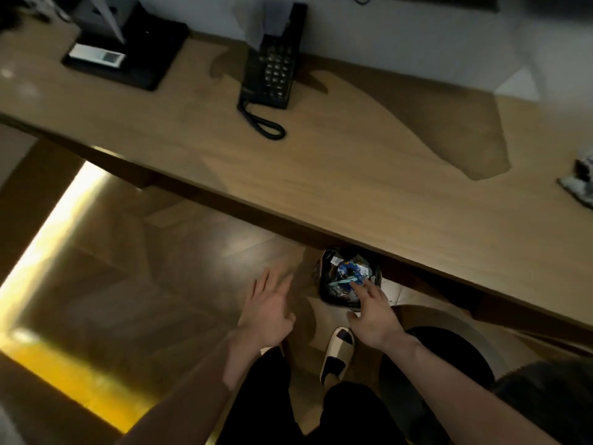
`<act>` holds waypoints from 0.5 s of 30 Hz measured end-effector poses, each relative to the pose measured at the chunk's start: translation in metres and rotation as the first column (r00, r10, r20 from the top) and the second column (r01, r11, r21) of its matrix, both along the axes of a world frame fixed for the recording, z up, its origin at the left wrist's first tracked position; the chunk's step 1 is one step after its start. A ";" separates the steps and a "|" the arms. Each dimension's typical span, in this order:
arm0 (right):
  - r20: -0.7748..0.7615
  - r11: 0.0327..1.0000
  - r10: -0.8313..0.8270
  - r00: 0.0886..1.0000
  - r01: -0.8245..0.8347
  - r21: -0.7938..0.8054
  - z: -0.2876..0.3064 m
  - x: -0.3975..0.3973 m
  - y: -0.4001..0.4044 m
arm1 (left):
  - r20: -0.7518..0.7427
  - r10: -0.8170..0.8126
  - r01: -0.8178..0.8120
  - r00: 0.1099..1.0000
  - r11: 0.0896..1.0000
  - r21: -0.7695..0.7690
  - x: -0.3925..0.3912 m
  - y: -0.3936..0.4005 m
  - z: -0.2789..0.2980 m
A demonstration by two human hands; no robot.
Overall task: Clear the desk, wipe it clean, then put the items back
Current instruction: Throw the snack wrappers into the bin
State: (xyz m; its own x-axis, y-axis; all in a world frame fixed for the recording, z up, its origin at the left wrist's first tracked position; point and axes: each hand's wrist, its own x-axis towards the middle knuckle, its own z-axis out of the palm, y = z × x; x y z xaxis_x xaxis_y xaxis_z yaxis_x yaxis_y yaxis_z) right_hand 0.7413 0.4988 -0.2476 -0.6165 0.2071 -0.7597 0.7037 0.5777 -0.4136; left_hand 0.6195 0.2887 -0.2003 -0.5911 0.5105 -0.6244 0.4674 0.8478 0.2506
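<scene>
Both forearms are stretched down below the desk (321,187) edge. Nothing is held by the left hand (271,311), its fingers spread loose over the floor. Over the waste bin (348,279) (already full of wrappers, tucked under the desk) the right hand (373,311) is extended, relaxed, fingertips at the rubbish. Still to be cleared from the desk: telephone (271,64), black tray (128,48), crumpled cloth (580,179).

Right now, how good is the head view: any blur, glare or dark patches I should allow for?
Head view: dim overall, with motion blur smearing the phone and the tray; a yellow light strip glares on the floor; broad shadows cross the desk; wide-angle bending shows at its edges; both hands are soft.
</scene>
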 end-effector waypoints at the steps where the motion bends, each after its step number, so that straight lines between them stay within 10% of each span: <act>1: -0.010 1.000 0.019 1.000 -0.019 -0.007 0.018 0.000 -0.005 | -0.010 0.035 -0.035 0.999 0.999 0.012 0.001 -0.008 0.018; 15: -0.242 0.969 0.245 0.939 -0.228 0.097 0.197 -0.087 -0.109 | -0.108 0.211 -0.193 0.972 0.969 0.156 -0.038 -0.151 0.153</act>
State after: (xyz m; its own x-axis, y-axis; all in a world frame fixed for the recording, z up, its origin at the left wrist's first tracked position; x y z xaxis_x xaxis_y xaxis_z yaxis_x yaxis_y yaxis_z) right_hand 0.6545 0.3902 -0.0507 -0.8223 0.0764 -0.5639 0.4217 0.7471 -0.5138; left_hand 0.5816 0.1375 -0.0471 -0.7586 0.4513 -0.4699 0.3248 0.8872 0.3276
